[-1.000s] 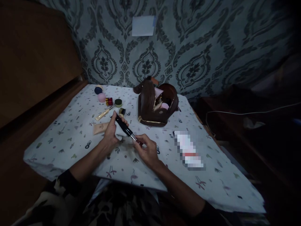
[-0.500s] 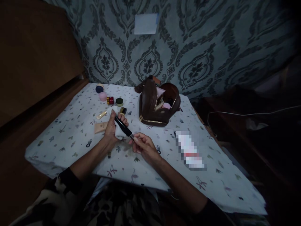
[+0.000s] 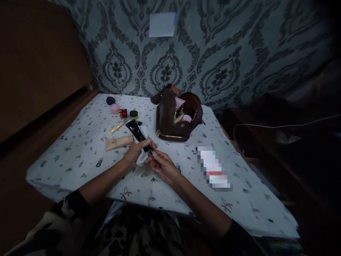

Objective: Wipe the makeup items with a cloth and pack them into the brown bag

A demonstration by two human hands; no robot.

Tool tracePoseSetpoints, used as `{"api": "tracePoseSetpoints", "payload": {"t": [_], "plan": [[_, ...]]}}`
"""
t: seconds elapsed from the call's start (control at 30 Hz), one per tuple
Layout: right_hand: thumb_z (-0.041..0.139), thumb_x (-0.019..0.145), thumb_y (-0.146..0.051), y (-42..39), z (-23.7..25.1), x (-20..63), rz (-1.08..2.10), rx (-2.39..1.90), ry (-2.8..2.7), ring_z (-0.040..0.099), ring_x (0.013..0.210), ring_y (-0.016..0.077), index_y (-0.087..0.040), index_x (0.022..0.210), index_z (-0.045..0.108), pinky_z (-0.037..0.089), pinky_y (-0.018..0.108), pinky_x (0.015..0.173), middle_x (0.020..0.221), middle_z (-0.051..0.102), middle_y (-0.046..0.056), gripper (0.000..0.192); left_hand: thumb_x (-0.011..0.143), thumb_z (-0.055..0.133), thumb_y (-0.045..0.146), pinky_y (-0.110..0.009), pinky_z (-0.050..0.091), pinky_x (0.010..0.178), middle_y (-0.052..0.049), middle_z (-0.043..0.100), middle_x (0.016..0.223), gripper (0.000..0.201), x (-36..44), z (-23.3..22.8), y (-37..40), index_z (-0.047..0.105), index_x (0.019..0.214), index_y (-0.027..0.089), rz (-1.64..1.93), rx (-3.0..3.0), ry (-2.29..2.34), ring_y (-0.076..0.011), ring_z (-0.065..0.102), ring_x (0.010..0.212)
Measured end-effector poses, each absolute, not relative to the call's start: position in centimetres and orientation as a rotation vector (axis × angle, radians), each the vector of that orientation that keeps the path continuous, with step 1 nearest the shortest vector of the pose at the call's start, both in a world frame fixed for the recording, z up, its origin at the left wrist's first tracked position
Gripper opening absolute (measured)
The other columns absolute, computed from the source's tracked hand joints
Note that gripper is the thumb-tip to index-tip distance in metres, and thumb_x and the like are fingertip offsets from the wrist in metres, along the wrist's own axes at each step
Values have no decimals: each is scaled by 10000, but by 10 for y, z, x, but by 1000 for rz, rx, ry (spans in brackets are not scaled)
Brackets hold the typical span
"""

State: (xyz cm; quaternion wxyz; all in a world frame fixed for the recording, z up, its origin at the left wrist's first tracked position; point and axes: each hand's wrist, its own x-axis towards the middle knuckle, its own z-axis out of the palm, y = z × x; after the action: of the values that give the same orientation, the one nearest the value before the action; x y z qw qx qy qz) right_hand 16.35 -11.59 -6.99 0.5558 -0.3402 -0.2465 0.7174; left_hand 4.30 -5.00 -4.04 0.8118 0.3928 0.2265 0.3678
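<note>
Hands are brought together just in front of the brown pouch (image 3: 177, 117). The left hand (image 3: 137, 153) is curled around a black tube (image 3: 137, 133) and a white tissue (image 3: 141, 156), the tube tilted up and away toward the pouch. The right hand (image 3: 162, 165) is pinched with its fingertips on the tube's lower end. Both forearms are angled inward over the table (image 3: 80, 156).

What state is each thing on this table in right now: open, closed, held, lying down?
Black tube: held, tilted, cap end at the hands.
White cloth: in the left hand.
Right hand: pinching the tube's cap end.
Brown pouch: unzipped, open.
Beige tube: lying flat.
Small jars: lids on.
</note>
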Motion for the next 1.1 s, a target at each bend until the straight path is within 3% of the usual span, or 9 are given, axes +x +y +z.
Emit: {"api": "tracePoseSetpoints", "payload": {"t": [0.17,0.4,0.53,0.7,0.87,1.03,1.1], "plan": [[831,669,-486,-116,-70,164,1689,-836,-631,543,436,75,-174,1059,625,306,150,402,586,658,-15,540,664,778,444,-206,372,313,8,615,555,367,46,-39,-57,655,762,112,728,992,529,-77,458,305],[786,698,-490,-117,-64,169,1397,-1056,-912,517,409,86,-173,814,588,310,191,388,581,632,-28,392,696,751,488,-230,423,432,-8,587,497,402,45,-36,-52,587,549,152,953,1149,674,-111,522,406],[712,782,-446,-120,-54,176,1136,-1126,-987,447,412,77,-186,884,603,337,221,423,578,576,-57,300,804,641,524,-220,328,416,33,451,395,482,41,-43,-43,513,490,181,971,1324,840,-91,397,367],[705,788,-445,-116,-46,183,924,-1079,-942,413,446,69,-196,1045,582,319,222,446,613,497,-76,379,818,674,405,-229,372,572,12,570,576,281,38,-44,-49,628,641,192,979,1663,840,-158,497,576],[678,815,-455,-120,-38,186,813,-1162,-926,354,451,75,-193,1029,594,271,228,448,562,416,-81,348,791,717,291,-241,370,676,3,619,644,80,39,-42,-54,712,753,221,933,1818,892,-202,539,657],[649,842,-478,-126,-31,194,947,-1141,-987,428,520,104,-206,1179,575,312,238,476,628,474,-43,440,830,672,325,-238,399,693,-15,673,718,168,40,-38,-50,711,726,198,896,1738,826,-218,587,745],[633,855,-484,-127,-32,199,986,-1128,-1039,447,544,112,-213,1264,543,331,240,488,651,495,-33,499,855,641,383,-237,391,618,-15,658,655,275,39,-37,-48,690,671,185,800,1654,821,-198,575,663]]}}
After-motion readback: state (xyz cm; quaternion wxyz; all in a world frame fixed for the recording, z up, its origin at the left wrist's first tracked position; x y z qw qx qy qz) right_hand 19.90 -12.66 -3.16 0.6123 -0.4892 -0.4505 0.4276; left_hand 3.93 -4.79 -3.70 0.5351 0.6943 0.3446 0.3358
